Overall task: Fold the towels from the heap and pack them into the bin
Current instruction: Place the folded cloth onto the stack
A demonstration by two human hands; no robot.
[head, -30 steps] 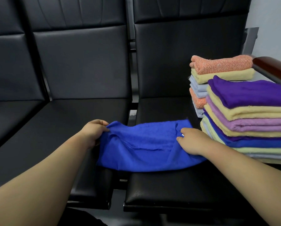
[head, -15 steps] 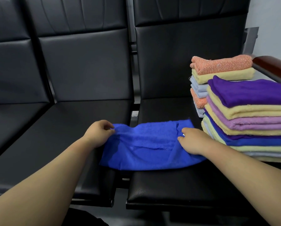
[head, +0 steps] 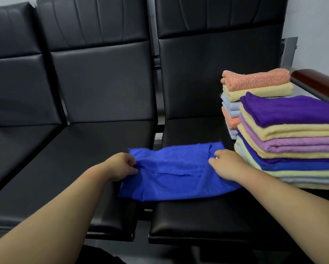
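Blue towel (head: 171,174) lies across gap btwn two black seats (head: 207,218). L hand (head: 119,166) pinches its left edge, fingers curled. R hand (head: 228,164) grips right edge; fingertips tucked into a fold, hard to see. Folded stacks (head: 289,141) just right, cut off by frame edge.

Dim, soft light (edges bowed), sharp
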